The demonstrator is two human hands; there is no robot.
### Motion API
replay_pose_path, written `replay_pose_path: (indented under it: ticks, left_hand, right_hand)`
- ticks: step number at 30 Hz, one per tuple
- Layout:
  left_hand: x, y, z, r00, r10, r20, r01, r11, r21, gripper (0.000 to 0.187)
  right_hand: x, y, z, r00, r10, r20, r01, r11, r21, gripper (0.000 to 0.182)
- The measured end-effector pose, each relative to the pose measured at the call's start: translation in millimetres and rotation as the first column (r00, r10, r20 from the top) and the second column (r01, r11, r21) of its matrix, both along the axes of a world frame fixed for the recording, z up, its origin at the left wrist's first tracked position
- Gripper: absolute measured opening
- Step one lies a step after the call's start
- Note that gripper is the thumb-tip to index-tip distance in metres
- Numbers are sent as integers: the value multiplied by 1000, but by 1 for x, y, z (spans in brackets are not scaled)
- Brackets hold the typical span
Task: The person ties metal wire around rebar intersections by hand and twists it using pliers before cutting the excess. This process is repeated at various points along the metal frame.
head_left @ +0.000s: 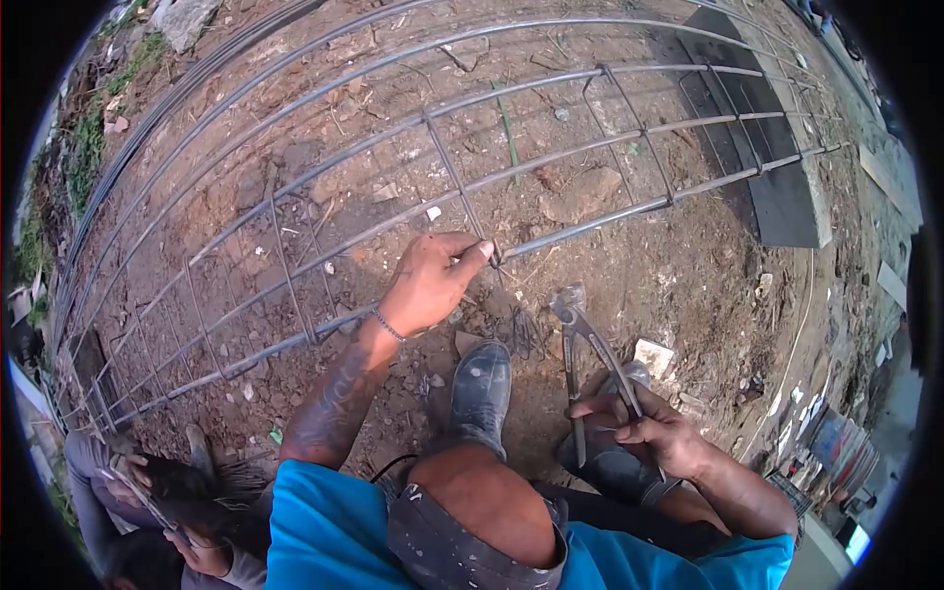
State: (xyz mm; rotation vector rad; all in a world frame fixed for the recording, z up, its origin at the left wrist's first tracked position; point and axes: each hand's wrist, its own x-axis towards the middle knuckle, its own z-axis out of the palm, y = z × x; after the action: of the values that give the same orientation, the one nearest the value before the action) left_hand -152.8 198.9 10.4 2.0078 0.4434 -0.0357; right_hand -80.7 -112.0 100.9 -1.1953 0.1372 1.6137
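Observation:
My left hand [433, 280] is closed in a pinch at a corner of the rebar cage [590, 228], where a stirrup meets the nearest long bar. A thin tie wire [501, 275] shows at the fingertips, partly hidden by the thumb. Lower right, my right hand [654, 433] grips a pair of metal pincers [590, 339] by one handle, with the other handle spread apart from it. The pincers' head points up toward the cage, over the soil and apart from the bars. Loose dark wire [526, 329] lies on the ground between my hands.
A dark board [782, 202] lies under the cage's right end. My boots [482, 388] stand on rough soil with stones and a pale broken block [654, 359]. At lower left another person's hand [202, 551] holds a tool near the cage. Long bars [162, 108] run along the far left.

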Motion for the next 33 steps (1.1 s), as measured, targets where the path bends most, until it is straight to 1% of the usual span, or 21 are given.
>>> replay_pose_path:
  ticks: [1,3,4,5,7,8,10,11,13,16,18,20,24,26,27,29,33]
  left_hand:
    - [2,1,5,997,-20,-77,18,999,-28,30]
    - [1,0,1,998,24,-66,-29,997,-72,31]
    - [0,1,-6,999,22,-25,-24,997,-69,32]
    - [-1,1,-11,1000,17,17,-15,998,-66,33]
    - [-2,0,-13,999,22,28,-21,998,-57,33]
    - [-1,1,-13,999,25,38,-24,999,-38,33]
    - [0,3,-9,999,13,31,-12,998,-54,33]
    - [1,4,-8,1000,-3,19,4,998,-64,33]
    - [-1,4,-11,1000,-3,21,4,998,-69,32]
    - [0,5,-14,999,6,40,-2,997,-81,32]
    - [0,5,-16,999,9,52,-4,995,-95,32]
    - [0,4,-18,990,25,141,-9,993,-117,31]
    - [0,6,-18,995,10,101,1,994,-113,30]
    - [-1,7,-18,994,-20,110,31,995,-100,29]
    - [-1,7,-17,994,-21,109,32,994,-101,29]
    - [-1,6,-16,991,-13,134,26,995,-96,28]
    - [-1,6,-21,996,-32,87,39,995,-89,28]
  right_hand:
    - [-5,8,1,1000,1,2,-1,1000,-4,32]
    - [-13,24,4,995,38,-87,-37,999,15,54]
    - [-16,36,7,990,-5,-140,11,999,38,46]
    - [-19,44,6,990,-5,-138,10,999,33,46]
    - [-24,56,5,941,-146,-304,169,984,51,31]
    - [-26,62,6,944,-144,-298,165,985,46,31]
    - [-28,72,7,919,-203,-338,190,979,-72,21]
    - [-30,72,6,921,-202,-334,186,979,-80,21]
    - [-34,72,1,902,-254,-350,248,967,-63,20]
    - [-37,81,2,910,-280,-307,271,960,-70,20]
    - [-46,80,2,901,-288,-326,285,957,-58,20]
    - [-51,79,-1,887,-304,-347,312,950,-33,20]
    - [-48,84,-3,902,-318,-294,312,948,-66,19]
    - [-50,80,-6,914,-250,-319,256,966,-25,52]
    - [-51,82,-6,913,-252,-320,257,966,-27,52]
    - [-52,84,-5,899,-308,-312,315,949,-29,47]
    - [-55,83,-6,894,-329,-305,336,941,-34,50]
